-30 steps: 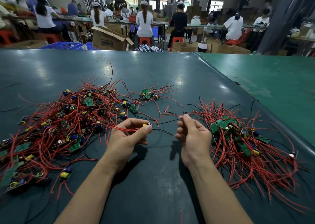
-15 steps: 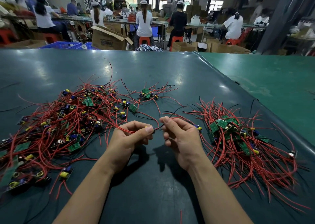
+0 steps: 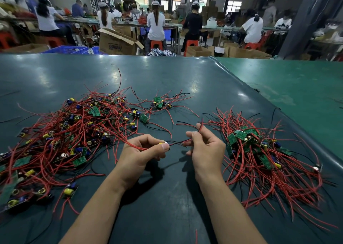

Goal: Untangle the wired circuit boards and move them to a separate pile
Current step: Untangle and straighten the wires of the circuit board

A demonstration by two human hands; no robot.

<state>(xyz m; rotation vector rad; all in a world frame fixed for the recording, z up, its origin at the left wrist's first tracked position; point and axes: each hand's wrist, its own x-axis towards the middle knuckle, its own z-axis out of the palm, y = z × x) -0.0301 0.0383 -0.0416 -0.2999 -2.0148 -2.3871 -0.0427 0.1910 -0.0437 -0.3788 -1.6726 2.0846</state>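
Note:
A big tangled heap of green circuit boards with red and black wires [image 3: 74,130] covers the left of the dark green table [image 3: 167,80]. A second, neater pile of wired boards [image 3: 259,151] lies on the right. Between them my left hand [image 3: 141,153] pinches a small wired board [image 3: 164,144] between thumb and fingers, its red wires trailing back to the left heap. My right hand [image 3: 206,151] pinches that board's red and black wires [image 3: 181,141] a little to the right, their ends sticking up past my fingertips.
A small loose cluster of boards [image 3: 159,102] sits behind the hands. A lighter green mat [image 3: 297,88] overlaps the table at the right. Beyond the far edge are cardboard boxes [image 3: 117,41], blue crates and seated workers at benches.
My right hand drew in from the right pile to meet the left hand, then took hold of the board's wires and slid slightly right along them. The left hand stayed in place.

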